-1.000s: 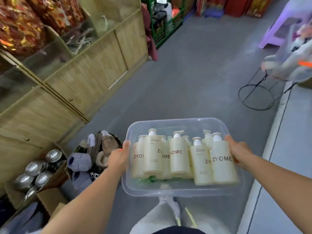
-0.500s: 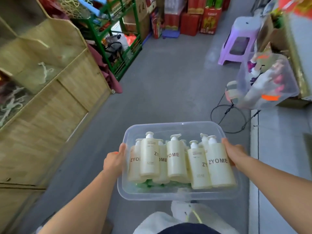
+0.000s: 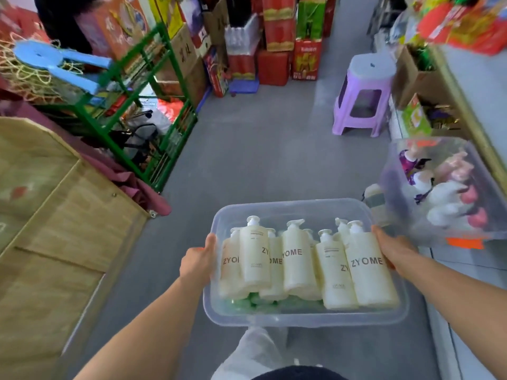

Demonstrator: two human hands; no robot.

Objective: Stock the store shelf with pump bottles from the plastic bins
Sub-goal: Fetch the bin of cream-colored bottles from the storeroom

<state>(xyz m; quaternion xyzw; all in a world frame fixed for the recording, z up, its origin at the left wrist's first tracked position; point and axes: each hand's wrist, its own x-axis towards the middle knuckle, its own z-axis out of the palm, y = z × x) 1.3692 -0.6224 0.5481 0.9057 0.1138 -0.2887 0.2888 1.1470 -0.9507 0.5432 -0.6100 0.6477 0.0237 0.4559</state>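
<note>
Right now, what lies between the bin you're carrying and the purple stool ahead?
The head view shows only bare grey floor between the bin and the stool; a second bin sits off to the right.

Bin (image 3: 301,209) is see-through frosted plastic. The bottles (image 3: 367,272) are cream with reddish-brown ZYOME lettering and white pumps, and there's something green (image 3: 255,303) showing under them. Floor (image 3: 260,149) is plain grey. At 9 o'clock the cabinet (image 3: 55,229) is tan woodgrain, with a maroon cloth (image 3: 123,179) by it. Rack (image 3: 153,86) at 10 is bright green, plus a light blue plastic piece (image 3: 55,61) and a yellowish net (image 3: 22,72). Red boxes (image 3: 274,67) at 12, lilac stool (image 3: 365,78) at 1, and a second bin (image 3: 411,160) at 3, clear with an orange label (image 3: 463,242).
</note>
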